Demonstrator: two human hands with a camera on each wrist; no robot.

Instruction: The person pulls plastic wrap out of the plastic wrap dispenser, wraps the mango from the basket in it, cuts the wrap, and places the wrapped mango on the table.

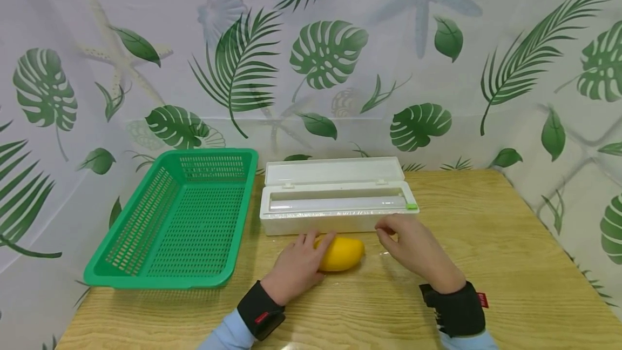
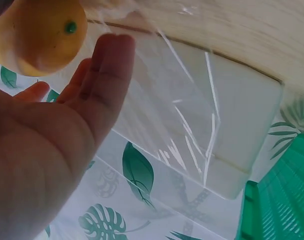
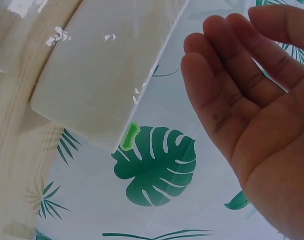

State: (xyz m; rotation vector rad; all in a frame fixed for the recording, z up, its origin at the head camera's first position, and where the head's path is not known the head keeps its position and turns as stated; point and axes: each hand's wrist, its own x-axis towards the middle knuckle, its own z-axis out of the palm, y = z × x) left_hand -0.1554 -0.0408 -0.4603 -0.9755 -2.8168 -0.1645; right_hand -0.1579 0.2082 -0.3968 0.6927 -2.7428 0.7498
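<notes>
A yellow mango lies on the table in front of a white cling film dispenser with a raised lid. My left hand holds the mango's left end, index finger over the top and thumb at the near side. In the left wrist view the mango shows its green stem spot, and clear cling film hangs past the fingers. My right hand is by the dispenser's right front corner, fingers loosely bent; in the right wrist view nothing shows in its palm.
A green plastic basket stands on the left of the wooden table. The film roll lies inside the dispenser, with a light green slider at the right end. A leaf-patterned cloth hangs behind.
</notes>
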